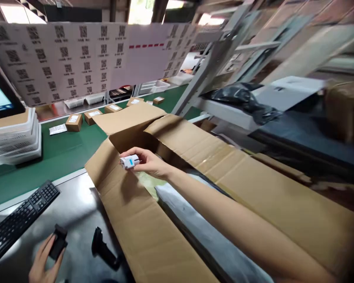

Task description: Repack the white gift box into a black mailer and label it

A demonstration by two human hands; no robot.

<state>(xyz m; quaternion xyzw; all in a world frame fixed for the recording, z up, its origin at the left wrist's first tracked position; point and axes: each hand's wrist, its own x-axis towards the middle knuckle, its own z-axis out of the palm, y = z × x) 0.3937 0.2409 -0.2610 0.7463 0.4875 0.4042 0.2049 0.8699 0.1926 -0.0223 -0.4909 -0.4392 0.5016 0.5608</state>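
Observation:
My right hand (149, 162) reaches across a large open cardboard carton (194, 157) and pinches a small white device with a blue mark (129, 161) above the carton's left flap. My left hand (44, 259), at the bottom left over the grey steel table (73, 208), is closed round a small black object (58, 243) that looks like a handheld scanner. A second black scanner-like handle (104, 248) lies on the table just right of it, beside the carton flap.
A black keyboard (17, 220) lies at the left edge. Behind it runs a green conveyor (61, 151) carrying several small brown boxes (73, 122). Stacked white trays (16, 139) and a screen (0, 94) stand at left. A sheet of QR codes (76, 59) hangs behind.

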